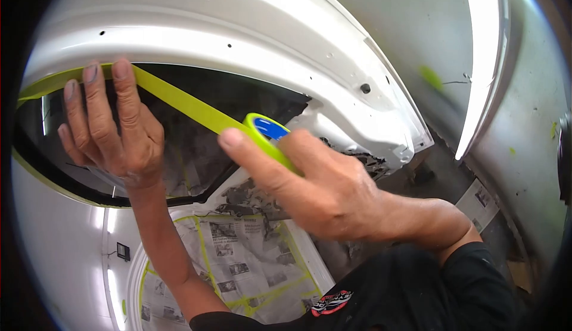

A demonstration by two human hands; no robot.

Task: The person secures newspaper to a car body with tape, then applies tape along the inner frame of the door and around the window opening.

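Note:
My right hand [325,194] grips a roll of yellow-green masking tape [256,125] with a blue core. From the roll a taut strip of tape [185,106] runs up and left to the upper edge of a dark window [196,86]. My left hand [113,122] lies in front of the glass with its fingers spread, fingertips against the tape along the window edge. Left of those fingertips the strip follows the border between the glass and a white car body panel [179,27].
Newspaper sheets [238,259] held by yellow-green tape cover an area below the window. A small lamp [123,252] is on the white wall at lower left. A long bright light [481,57] shows at right, and a paper sheet [478,203] lies below it.

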